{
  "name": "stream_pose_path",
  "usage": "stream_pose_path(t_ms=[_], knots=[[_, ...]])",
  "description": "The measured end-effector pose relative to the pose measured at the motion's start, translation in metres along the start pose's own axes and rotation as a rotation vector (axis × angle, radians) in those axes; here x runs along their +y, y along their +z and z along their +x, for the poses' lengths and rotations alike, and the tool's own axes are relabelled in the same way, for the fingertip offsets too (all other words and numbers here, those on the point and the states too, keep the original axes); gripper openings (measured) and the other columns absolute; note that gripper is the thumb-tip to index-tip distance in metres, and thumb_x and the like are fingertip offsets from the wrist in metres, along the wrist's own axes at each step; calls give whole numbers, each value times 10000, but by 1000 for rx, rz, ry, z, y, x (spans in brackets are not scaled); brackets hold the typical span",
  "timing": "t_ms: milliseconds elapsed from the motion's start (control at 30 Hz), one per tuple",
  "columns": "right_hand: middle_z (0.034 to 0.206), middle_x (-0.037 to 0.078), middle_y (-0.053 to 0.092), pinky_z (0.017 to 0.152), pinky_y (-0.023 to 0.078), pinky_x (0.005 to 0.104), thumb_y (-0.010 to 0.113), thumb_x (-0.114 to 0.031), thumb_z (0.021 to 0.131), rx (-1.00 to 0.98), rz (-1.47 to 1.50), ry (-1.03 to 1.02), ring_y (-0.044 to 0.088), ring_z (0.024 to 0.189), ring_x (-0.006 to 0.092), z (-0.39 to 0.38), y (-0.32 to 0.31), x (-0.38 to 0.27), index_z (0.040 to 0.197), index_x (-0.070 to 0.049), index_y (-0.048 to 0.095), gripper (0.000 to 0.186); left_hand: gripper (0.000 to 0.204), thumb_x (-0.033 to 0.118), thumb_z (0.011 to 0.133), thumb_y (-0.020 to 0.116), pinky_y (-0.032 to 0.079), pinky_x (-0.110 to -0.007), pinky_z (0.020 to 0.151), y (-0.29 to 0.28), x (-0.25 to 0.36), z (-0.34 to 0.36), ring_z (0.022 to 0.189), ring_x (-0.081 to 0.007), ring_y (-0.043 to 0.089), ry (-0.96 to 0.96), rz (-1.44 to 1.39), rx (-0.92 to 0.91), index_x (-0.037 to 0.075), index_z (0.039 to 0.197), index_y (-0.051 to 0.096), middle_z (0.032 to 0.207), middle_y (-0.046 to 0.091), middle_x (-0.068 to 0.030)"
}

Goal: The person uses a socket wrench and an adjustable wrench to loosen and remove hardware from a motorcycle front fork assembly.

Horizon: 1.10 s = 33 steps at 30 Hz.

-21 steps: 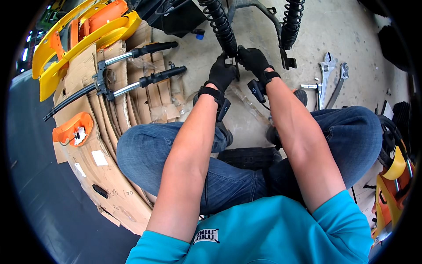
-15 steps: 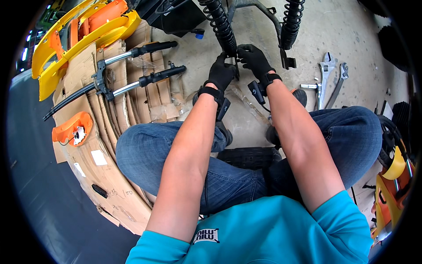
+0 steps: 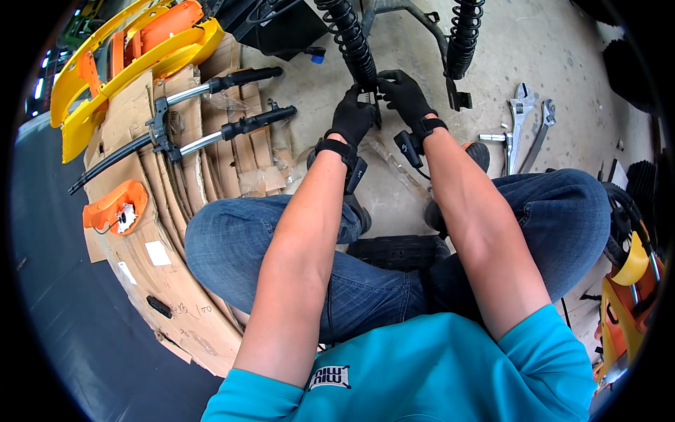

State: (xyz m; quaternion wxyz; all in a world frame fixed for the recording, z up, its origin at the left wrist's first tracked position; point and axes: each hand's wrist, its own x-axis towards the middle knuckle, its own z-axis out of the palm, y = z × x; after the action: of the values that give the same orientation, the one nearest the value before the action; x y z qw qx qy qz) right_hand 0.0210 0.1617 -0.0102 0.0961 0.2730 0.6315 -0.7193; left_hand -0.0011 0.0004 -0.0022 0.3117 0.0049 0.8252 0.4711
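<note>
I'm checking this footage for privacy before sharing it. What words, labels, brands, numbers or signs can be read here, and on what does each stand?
I won't copy the wording, but markings stand here:
Patch on the turquoise shirt: bold dark lettering on white.
Cardboard: handwritten characters and digits, partly legible.
Left wrist device and right wrist device: light marks, too small to read.
White paper piece on the cardboard: no writing discernible.

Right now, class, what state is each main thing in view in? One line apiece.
Left shock: lower end between the hands
Right shock: untouched
Left hand: gloved, at the left shock's lower end
Right hand: gloved, beside that end
Cardboard: flattened, stacked
Fork: lying on the cardboard
Orange part: lying on the cardboard
Large wrench: lying on the floor
Small wrench: lying beside it
</note>
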Motion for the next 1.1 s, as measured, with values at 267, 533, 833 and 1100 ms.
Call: stream_pose_path(t_ms=[267,533,833,1100], knots=[[839,59,704,644,510,274,671,-277,855,-112,-167,-67,647,728,132,14,-7,6,1014,-43,680,283,672,122,770,623,530,-350,726,2,-1,-1,771,-249,670,5,-22,26,68,1414,438,859,687,-140],[814,54,689,654,506,272,643,-244,884,-87,-58,0,627,700,129,6,-5,5,1012,-36,680,247,692,86,828,648,529,-275,660,0,4,-4,754,-131,630,5,36,3,77,1464,377,880,667,-67],[793,82,700,665,513,302,641,-217,874,-92,-142,-85,644,701,159,15,-5,11,930,-13,692,217,705,80,836,636,532,-276,666,-1,3,-3,768,-132,628,-7,28,-8,92,1482,354,890,664,-70],[805,84,695,649,512,310,607,-268,899,-63,-112,54,646,708,168,10,-2,14,930,-20,680,260,601,110,848,581,540,-331,717,0,-2,-6,811,-230,674,-38,-143,-17,109,1430,432,951,690,-138]])
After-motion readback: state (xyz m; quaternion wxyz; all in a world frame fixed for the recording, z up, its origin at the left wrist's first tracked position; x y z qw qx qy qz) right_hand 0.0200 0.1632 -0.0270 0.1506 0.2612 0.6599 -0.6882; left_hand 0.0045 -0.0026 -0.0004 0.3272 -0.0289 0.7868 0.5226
